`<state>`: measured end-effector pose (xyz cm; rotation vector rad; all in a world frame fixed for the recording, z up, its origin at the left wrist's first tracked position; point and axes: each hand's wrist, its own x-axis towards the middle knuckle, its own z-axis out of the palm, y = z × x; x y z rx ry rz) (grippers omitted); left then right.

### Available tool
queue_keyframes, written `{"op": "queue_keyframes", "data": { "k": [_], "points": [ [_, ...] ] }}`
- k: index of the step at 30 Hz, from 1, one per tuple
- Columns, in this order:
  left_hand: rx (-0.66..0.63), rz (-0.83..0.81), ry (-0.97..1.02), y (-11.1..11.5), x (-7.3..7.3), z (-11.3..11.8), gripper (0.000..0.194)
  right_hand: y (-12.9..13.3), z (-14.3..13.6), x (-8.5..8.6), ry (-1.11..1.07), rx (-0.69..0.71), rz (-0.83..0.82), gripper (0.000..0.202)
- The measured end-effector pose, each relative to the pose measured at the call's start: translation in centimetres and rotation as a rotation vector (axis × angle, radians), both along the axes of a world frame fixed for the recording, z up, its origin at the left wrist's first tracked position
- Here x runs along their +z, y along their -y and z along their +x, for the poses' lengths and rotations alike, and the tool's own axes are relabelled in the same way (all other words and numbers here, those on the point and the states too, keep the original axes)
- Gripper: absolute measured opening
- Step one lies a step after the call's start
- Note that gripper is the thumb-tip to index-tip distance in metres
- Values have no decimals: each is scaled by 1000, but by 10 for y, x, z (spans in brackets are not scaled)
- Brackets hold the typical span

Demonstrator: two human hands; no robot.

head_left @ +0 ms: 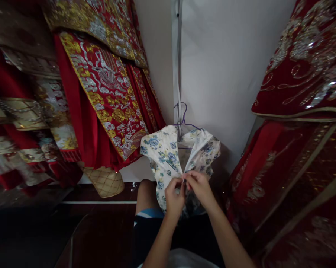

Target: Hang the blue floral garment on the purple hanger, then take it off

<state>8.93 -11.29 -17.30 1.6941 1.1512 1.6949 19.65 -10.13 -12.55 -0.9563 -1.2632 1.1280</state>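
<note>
A white garment (165,152) with blue flowers hangs on a purple wire hanger (184,116) in front of me, its neck open in a V. At the bottom of the V, my left hand (174,194) pinches one edge of the front opening. Close beside it, my right hand (197,184) pinches the other edge, and the fingertips of both hands nearly meet. What lies between the fingertips is too small to make out. The lower part of the garment is partly hidden behind my hands and forearms.
Red robes with gold and silver embroidery (106,78) hang at the left, a quilted gold piece (105,181) below them. More red beaded clothing (304,74) hangs at the right. A pale wall (218,56) and a vertical strap stand behind the hanger. My bare knee is below.
</note>
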Motion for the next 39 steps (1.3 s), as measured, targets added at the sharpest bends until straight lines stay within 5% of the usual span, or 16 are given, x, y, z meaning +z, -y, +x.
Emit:
{"op": "queue_keyframes", "data": {
  "k": [8,12,15,17,19,22,24,28,32,36,39],
  "points": [
    [-67,8,-184,3,-22,2,11,-85,11,110,-5,-169,234,28],
    [-78,14,-261,2,-26,5,12,-92,8,131,26,-188,303,25],
    [-94,108,-252,-11,7,2,13,-79,9,126,48,-214,341,19],
    [-59,240,-193,-27,48,-3,35,-70,11,120,57,-220,351,18],
    [-10,362,-183,-46,97,-9,37,-64,13,116,70,-208,366,19],
    [-11,452,-433,-72,156,-19,27,-63,16,114,94,-204,417,19],
    [-42,479,-639,-81,177,-23,21,-66,16,112,103,-229,442,19],
    [-11,511,-620,-81,190,-28,21,-74,9,95,197,-304,448,24],
    [163,480,-114,-88,188,-57,22,-72,-1,60,258,-300,356,26],
    [213,200,584,-115,161,-106,26,-58,-6,32,141,-233,255,22],
    [241,57,724,-124,131,-124,31,-44,-6,22,67,-199,180,21]
  ]
}}
